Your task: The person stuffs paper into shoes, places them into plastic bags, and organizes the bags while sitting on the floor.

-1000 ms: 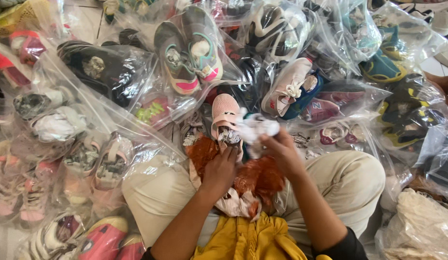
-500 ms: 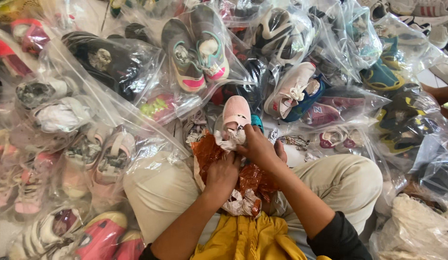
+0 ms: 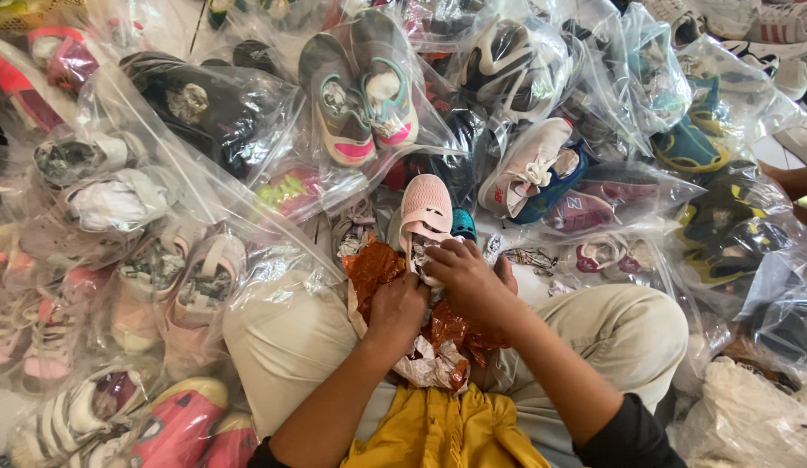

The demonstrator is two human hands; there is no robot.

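I sit cross-legged among bagged shoes. A small pink shoe (image 3: pixel 426 206) stands toe-away in front of my lap. My right hand (image 3: pixel 469 283) presses crumpled white paper (image 3: pixel 423 252) into the shoe's opening, fingers curled over it. My left hand (image 3: pixel 398 309) grips the heel of the shoe from below, resting on crinkled orange-brown paper (image 3: pixel 375 265) spread on my lap. A teal shoe (image 3: pixel 463 224) peeks out just right of the pink one.
Clear plastic bags of paired shoes surround me: a grey-and-pink pair (image 3: pixel 360 87) ahead, a black pair (image 3: pixel 195 104) to the left, a white-and-blue pair (image 3: pixel 533 169) to the right. More bags lie at both sides. Another person's arm (image 3: pixel 798 182) shows at the right edge.
My right hand held a wad of white paper above the pink shoe one second ago; it has since come down and pushed the paper into the shoe. The left hand stayed at the heel.
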